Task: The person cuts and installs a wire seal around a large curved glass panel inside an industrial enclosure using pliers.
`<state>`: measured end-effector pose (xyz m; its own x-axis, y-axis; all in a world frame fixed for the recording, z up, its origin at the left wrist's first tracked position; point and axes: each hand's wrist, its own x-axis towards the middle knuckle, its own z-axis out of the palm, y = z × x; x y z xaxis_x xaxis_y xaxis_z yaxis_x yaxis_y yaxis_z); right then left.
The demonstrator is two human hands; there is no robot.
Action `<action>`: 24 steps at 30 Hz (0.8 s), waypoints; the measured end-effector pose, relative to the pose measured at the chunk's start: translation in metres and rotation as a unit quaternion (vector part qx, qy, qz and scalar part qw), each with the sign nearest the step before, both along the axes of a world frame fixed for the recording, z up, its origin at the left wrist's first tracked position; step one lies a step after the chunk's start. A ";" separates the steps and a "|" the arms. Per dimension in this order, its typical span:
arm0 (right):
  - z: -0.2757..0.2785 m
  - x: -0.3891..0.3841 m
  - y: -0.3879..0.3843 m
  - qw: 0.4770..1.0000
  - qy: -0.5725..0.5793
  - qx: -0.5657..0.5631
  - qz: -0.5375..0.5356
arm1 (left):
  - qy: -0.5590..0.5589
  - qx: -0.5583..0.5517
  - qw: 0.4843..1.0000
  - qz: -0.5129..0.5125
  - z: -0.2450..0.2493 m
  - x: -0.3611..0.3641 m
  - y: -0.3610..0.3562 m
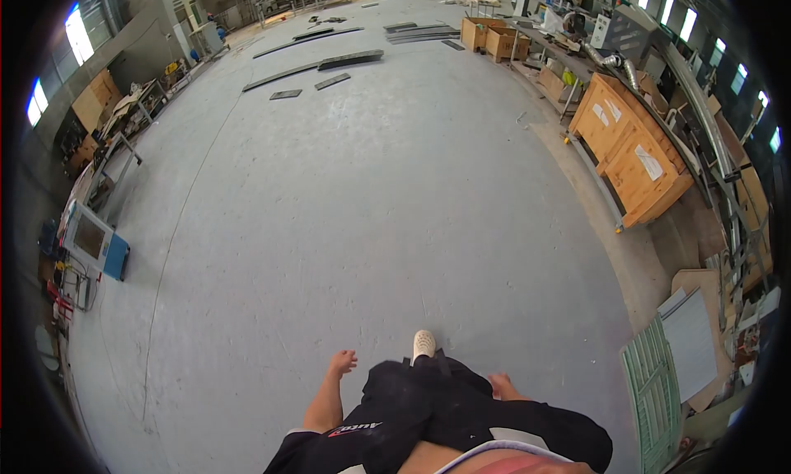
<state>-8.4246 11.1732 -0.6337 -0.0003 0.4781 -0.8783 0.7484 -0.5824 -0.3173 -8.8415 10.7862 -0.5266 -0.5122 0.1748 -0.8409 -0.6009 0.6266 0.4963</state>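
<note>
My left hand (344, 361) hangs beside my dark trousers, above the grey floor (329, 251), its fingers loosely bent and holding nothing that I can see. On the other side, my right hand (502, 385) is close to the trousers, partly hidden by the dark shirt; its fingers are too small and covered to make out. One light shoe (424, 343) shows in front of my body.
Dark strips (350, 59) lie on the floor ahead. A wooden cabinet (630, 148) and cardboard boxes (504, 43) stand at the right, with a green panel (652, 396) nearer. A blue and white machine (97, 241) stands at the left.
</note>
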 end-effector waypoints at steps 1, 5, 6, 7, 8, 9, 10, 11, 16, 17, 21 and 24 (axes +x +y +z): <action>0.056 -0.077 0.034 0.995 0.006 0.058 0.085 | -0.024 -0.014 0.999 -0.045 0.004 -0.016 0.014; 0.106 -0.359 0.182 0.963 0.174 0.018 0.207 | -0.030 0.027 0.998 0.041 0.013 -0.088 0.072; 0.144 -0.426 0.208 0.942 0.207 0.025 0.264 | -0.024 0.033 0.997 0.070 0.005 -0.105 0.083; 0.163 -0.485 0.232 0.922 0.240 0.042 0.302 | -0.028 0.034 0.997 0.064 0.000 -0.124 0.096; 0.181 -0.543 0.256 0.903 0.266 0.073 0.329 | -0.044 0.001 0.999 0.020 -0.003 -0.144 0.109; 0.192 -0.593 0.273 0.882 0.292 0.102 0.356 | -0.060 -0.033 0.997 -0.023 -0.008 -0.166 0.120; 0.197 -0.632 0.284 0.883 0.290 0.103 0.354 | -0.077 -0.033 0.996 -0.034 -0.019 -0.188 0.128; 0.204 -0.670 0.295 0.879 0.305 0.132 0.341 | -0.092 -0.028 0.995 -0.031 -0.034 -0.217 0.138; 0.137 -0.767 0.366 0.937 0.204 0.066 0.277 | -0.148 -0.025 0.988 0.024 -0.068 -0.414 0.217; 0.118 -0.771 0.386 0.942 0.146 -0.006 0.303 | -0.141 -0.020 0.989 0.041 -0.071 -0.467 0.247; 0.089 -0.755 0.434 0.987 0.015 -0.042 0.153 | -0.059 -0.006 0.998 0.007 -0.022 -0.699 0.386; 0.080 -0.762 0.456 0.999 -0.029 -0.003 -0.035 | 0.037 0.037 0.999 -0.016 0.008 -0.864 0.488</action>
